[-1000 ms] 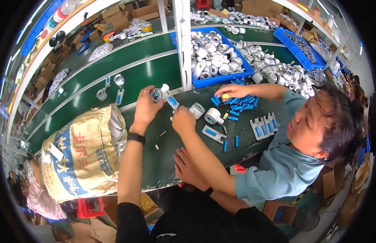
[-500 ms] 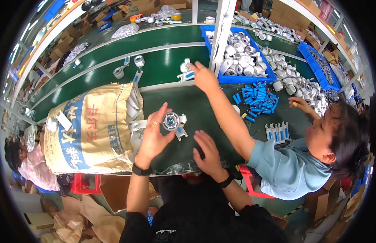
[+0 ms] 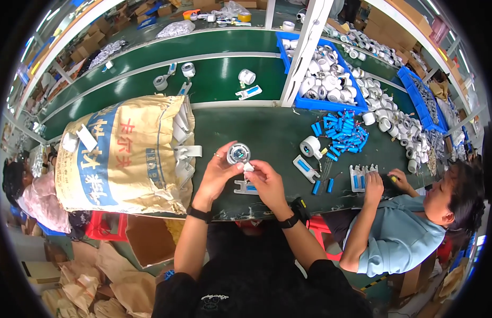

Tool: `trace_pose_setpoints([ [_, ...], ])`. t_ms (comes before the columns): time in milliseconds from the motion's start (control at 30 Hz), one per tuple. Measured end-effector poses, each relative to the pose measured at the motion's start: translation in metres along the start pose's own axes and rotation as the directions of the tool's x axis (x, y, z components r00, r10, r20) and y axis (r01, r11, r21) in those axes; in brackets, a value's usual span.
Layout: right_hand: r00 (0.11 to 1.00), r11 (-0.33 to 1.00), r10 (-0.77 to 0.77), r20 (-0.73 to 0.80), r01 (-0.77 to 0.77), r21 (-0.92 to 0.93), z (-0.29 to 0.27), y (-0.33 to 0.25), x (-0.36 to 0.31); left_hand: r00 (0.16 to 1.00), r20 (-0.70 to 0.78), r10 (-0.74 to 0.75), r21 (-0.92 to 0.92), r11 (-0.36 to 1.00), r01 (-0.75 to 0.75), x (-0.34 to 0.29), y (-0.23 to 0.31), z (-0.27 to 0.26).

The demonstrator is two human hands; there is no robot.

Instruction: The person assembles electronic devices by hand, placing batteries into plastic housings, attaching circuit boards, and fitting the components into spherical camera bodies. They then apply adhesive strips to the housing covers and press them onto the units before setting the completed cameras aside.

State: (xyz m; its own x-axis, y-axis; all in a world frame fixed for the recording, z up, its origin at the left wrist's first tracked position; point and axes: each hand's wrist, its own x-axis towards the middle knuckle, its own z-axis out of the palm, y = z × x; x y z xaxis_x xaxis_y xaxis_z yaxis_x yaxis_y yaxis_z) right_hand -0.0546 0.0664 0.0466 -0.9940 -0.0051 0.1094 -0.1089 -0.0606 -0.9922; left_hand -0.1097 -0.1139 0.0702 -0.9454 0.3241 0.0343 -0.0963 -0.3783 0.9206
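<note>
My left hand (image 3: pixel 217 177) grips a round white device head (image 3: pixel 238 153), its ringed face with a small circuit turned up. The fingers of my right hand (image 3: pixel 266 183) pinch a small white piece (image 3: pixel 248 167) right below that head; whether it is a plug or part of the housing, I cannot tell. Under my hands on the dark green table lies a white bracket (image 3: pixel 245 187) with a blue cell, partly hidden by my fingers. To my right are another white head (image 3: pixel 310 147) and a white bracket with a blue cell (image 3: pixel 306 169).
A big tan printed sack (image 3: pixel 134 159) of white parts fills the left. Blue cells (image 3: pixel 341 132) lie heaped near a blue crate (image 3: pixel 331 106) of white heads. A co-worker (image 3: pixel 400 228) sits at right, hands by white holders (image 3: pixel 358 180). A white post (image 3: pixel 304 58) rises behind the table.
My right hand has come up to the device head and now pinches the small white piece. The co-worker's arm has drawn back from the conveyor, where a head and bracket lie.
</note>
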Motion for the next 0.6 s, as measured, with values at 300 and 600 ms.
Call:
trace_pose_setpoints([
  [300,0.995,0.917,-0.100,-0.022,0.083,-0.390,-0.003,0.012,0.002,0.978,-0.106,-0.177,-0.269,0.952,0.143,0.021,-0.019,0.000],
  [600,0.973,0.895,-0.204,-0.110,0.140,-0.423,0.011,0.016,0.016,0.992,-0.088,-0.088,-0.387,0.921,0.047,0.021,-0.014,-0.005],
])
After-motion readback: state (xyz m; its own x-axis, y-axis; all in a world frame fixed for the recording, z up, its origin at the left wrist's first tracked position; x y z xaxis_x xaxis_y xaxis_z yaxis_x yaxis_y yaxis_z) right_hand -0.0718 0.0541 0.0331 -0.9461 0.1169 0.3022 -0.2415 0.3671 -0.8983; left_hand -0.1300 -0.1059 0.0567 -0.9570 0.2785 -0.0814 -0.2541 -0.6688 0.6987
